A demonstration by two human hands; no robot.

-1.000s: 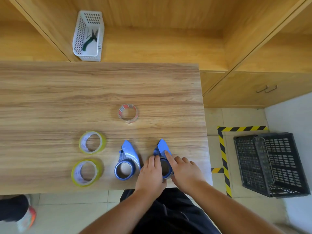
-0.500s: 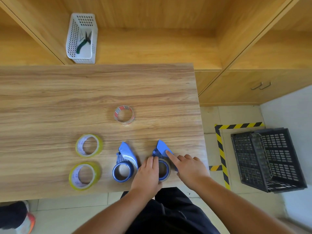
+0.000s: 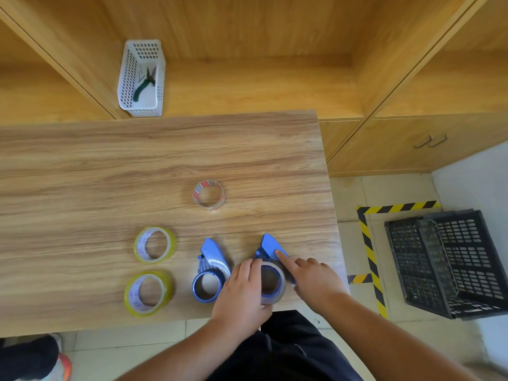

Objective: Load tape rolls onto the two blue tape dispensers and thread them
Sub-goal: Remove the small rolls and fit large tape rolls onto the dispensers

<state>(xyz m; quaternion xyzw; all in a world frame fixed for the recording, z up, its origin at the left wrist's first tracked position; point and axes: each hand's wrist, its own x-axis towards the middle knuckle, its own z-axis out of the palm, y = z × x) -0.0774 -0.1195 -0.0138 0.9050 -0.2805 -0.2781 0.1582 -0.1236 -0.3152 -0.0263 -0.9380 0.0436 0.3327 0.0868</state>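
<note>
Two blue tape dispensers lie near the table's front edge. The left dispenser is empty. The right dispenser carries a clear tape roll on its ring. My left hand grips that roll from the left side. My right hand rests on the right dispenser, index finger pressed on its blue nose. Two yellow tape rolls lie flat to the left. A clear roll with a red core lies farther back, in the middle.
The wooden table ends close to my body and at the right. A white basket holding pliers stands on the shelf behind. A black crate sits on the floor at the right, beside striped floor tape. Someone's shoe shows at bottom left.
The clear tape roll sits more plainly over the right dispenser's ring. Both hands stay on that dispenser with only small shifts. The camera has tilted slightly.
</note>
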